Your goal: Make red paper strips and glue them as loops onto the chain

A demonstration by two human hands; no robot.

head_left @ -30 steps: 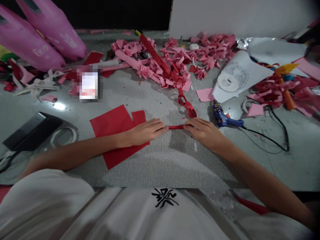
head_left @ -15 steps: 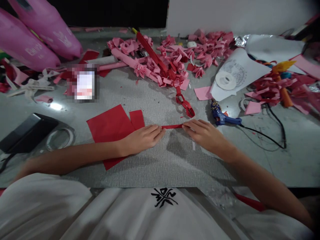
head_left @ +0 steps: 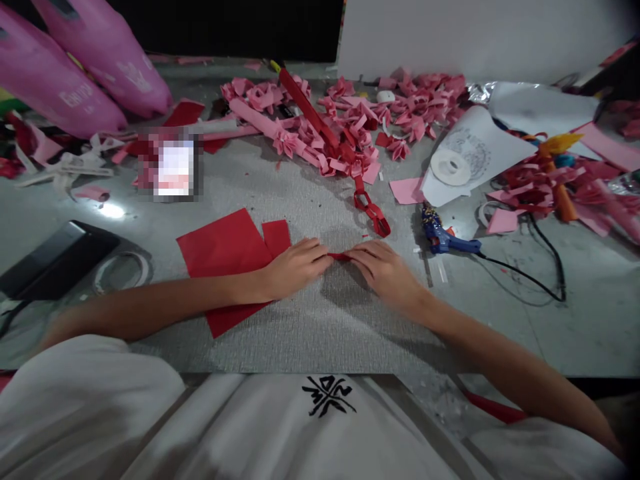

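A narrow red paper strip [head_left: 340,257] stretches between my two hands above the table. My left hand [head_left: 301,267] pinches its left end, and my right hand [head_left: 377,265] grips it from the right, so only a short length shows. Beneath my left forearm lies a large red paper sheet [head_left: 223,243], with a smaller red paper piece [head_left: 277,237] at its right side. Just beyond my hands, a red paper chain [head_left: 371,210] of linked loops trails from the pink pile. The strip's ends are hidden by my fingers.
A blue glue gun [head_left: 443,239] with a black cord lies to the right. Behind are pink paper flowers [head_left: 285,143], a white ribbon spool [head_left: 450,167] and paper sheets. At left stand pink bottles [head_left: 107,57], a black box [head_left: 55,260] and a clear tape roll [head_left: 121,270].
My right hand has slid left along the red strip, toward my left hand. Less of the strip shows between them. My left hand has shifted slightly right.
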